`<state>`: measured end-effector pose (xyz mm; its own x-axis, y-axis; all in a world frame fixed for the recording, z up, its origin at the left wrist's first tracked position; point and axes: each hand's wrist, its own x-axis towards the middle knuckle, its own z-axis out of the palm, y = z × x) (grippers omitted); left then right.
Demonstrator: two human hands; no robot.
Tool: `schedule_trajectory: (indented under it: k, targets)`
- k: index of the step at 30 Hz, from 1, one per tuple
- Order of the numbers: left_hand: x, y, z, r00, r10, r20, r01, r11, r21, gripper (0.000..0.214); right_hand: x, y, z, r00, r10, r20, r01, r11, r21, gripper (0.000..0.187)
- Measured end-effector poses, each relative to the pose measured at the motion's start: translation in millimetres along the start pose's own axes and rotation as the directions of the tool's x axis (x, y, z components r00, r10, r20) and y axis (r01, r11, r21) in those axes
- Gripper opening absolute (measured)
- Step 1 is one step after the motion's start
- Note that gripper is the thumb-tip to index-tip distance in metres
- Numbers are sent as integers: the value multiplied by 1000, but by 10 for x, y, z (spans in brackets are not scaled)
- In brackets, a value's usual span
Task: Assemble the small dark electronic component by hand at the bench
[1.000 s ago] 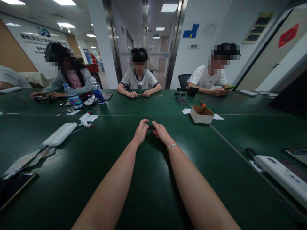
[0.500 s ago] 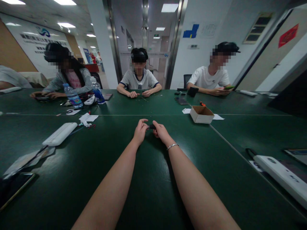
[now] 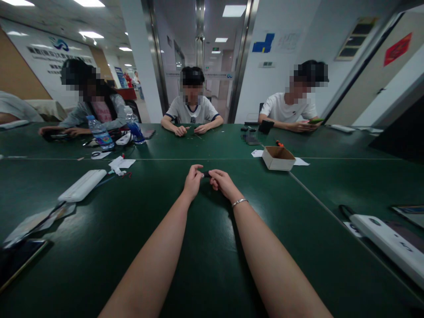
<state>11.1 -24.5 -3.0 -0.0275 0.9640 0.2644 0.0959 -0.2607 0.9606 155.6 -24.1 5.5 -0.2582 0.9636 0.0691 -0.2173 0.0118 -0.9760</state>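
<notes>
Both my arms stretch out over the dark green table (image 3: 205, 247). My left hand (image 3: 193, 181) and my right hand (image 3: 222, 182) meet near the table's middle. Their fingers are pinched together on a small black object (image 3: 207, 174) held between them, just above the tabletop. Most of that object is hidden by my fingers, so I cannot make out what it is. A silver bracelet (image 3: 239, 202) sits on my right wrist.
An open cardboard box (image 3: 278, 157) stands to the right beyond my hands. White power strips lie at left (image 3: 82, 185) and right (image 3: 391, 240). Water bottles (image 3: 101, 132), papers and small parts are at far left. Three people sit across the table, hands on it.
My hands have stayed in place with slight finger shifts on the small black object. The people opposite have moved their heads and hands a little.
</notes>
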Motion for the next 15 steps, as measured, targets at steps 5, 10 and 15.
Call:
schedule_trajectory:
  k: [5,10,15]
  targets:
    - [16,-61,-2,1000,-5,16,5,999,40,25,4,13,-29,1000,-12,15,12,1000,25,42]
    - [34,-103,-6,1000,-15,9,15,1000,15,25,3,27,-29,1000,-20,14,19,999,34,40]
    - [33,-86,10,1000,4,9,-4,1000,14,19,20,57,-45,999,-42,24,41,998,45,42]
